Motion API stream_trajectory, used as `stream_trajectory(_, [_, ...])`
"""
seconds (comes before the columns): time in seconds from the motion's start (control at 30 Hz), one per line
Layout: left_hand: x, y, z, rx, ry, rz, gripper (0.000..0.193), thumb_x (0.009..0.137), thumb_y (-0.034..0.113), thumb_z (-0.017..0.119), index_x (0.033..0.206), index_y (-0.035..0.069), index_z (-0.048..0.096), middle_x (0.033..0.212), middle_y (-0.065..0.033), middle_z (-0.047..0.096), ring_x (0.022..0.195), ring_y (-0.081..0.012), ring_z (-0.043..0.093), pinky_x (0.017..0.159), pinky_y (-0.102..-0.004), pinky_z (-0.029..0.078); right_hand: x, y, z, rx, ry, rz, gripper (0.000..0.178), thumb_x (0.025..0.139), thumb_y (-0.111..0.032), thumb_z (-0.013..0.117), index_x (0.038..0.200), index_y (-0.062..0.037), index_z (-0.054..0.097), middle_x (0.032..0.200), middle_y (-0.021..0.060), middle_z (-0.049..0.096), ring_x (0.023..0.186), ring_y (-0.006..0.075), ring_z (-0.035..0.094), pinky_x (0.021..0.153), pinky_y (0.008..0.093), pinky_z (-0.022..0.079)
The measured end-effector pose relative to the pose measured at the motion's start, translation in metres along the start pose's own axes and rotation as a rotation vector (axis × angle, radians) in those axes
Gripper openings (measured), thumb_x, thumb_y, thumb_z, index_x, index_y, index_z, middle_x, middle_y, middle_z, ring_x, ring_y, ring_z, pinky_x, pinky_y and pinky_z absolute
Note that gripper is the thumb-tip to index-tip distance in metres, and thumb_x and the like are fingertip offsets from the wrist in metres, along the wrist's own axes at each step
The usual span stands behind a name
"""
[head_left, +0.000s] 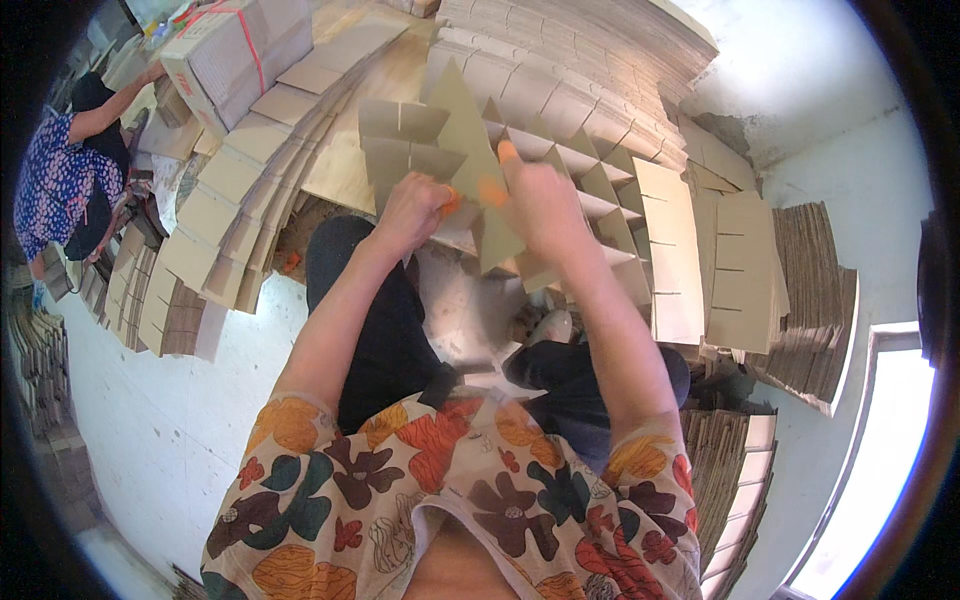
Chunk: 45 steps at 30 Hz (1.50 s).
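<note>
my left hand (412,215) is closed on a flat tan cardboard panel (460,130) tilted between my hands; my right hand (545,205) is bent but blurred, its grip i cannot tell. beside it, a tan cardboard lattice (598,185) already has crossed strips; notched tan cardboard sheets (570,105) stacked beyond lie uncrossed. past my left, a red-strapped beige carton (222,62) hides its contents.

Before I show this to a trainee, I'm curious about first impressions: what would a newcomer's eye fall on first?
Probably the grid of upright cardboard strips at upper centre, with the person's left hand and right hand at it, orange showing at the fingertips. Next, perhaps, the boldly flowered shirt filling the lower middle, then the red-strapped carton at upper left.
</note>
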<state>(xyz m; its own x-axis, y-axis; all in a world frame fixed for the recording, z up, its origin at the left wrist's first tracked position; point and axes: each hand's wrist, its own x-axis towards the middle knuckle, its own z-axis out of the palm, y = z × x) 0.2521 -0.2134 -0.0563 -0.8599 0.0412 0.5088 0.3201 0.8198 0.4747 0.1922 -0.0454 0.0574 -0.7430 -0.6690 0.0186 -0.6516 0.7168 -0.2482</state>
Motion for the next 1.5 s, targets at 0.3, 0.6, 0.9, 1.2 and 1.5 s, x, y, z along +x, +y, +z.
stream_trajectory(0.3, [-0.004,-0.001,-0.001,-0.012,-0.037,0.013,0.01,0.066,0.0,0.063,0.074,0.007,0.062,0.069,-0.0137,0.058,0.071,-0.0333,0.056,0.066,-0.0418,0.044,-0.039,0.01,0.056,0.174,0.133,-0.156,0.03,0.074,0.0,0.054,0.102,0.009,0.05,0.079,0.0239,0.061,0.073,0.0389,0.062,0.063,0.0462,0.051])
stream_trajectory(0.6, [-0.003,0.002,-0.005,-0.004,-0.064,0.033,0.022,0.069,0.012,0.071,0.089,0.006,0.065,0.079,-0.0122,0.063,0.08,-0.0306,0.058,0.076,-0.0388,0.045,-0.056,0.022,0.059,0.094,0.22,-0.046,0.041,0.083,-0.01,0.056,0.122,-0.0011,0.047,0.08,0.0165,0.063,0.07,0.0351,0.061,0.06,0.0435,0.051])
stream_trajectory(0.9, [-0.022,0.015,-0.033,0.084,0.173,0.027,0.058,0.059,0.012,0.08,0.113,0.006,0.061,0.102,-0.0122,0.06,0.098,-0.0292,0.053,0.087,-0.0391,0.043,-0.165,0.247,-0.014,-0.412,0.569,0.71,0.07,0.076,-0.043,0.071,0.129,-0.0049,0.047,0.114,0.0166,0.058,0.104,0.0381,0.053,0.086,0.0465,0.045])
stream_trajectory(1.2, [-0.034,0.002,-0.033,0.119,0.144,-0.095,0.057,0.061,0.011,0.08,0.115,0.009,0.062,0.108,-0.012,0.059,0.103,-0.0289,0.053,0.089,-0.0366,0.044,-0.183,0.309,0.0,0.47,0.292,0.866,0.054,0.069,-0.035,0.079,0.098,0.007,0.06,0.086,0.0171,0.065,0.073,0.0203,0.063,0.066,0.0314,0.052])
stream_trajectory(1.5, [-0.028,0.004,-0.036,0.116,0.17,-0.081,0.053,0.061,0.013,0.08,0.111,0.007,0.063,0.104,-0.0115,0.061,0.099,-0.0285,0.054,0.088,-0.0373,0.044,-0.189,0.297,-0.028,1.061,0.652,0.749,0.02,0.079,-0.01,0.069,0.09,0.0059,0.068,0.081,0.005,0.062,0.066,0.0129,0.057,0.06,0.0271,0.048])
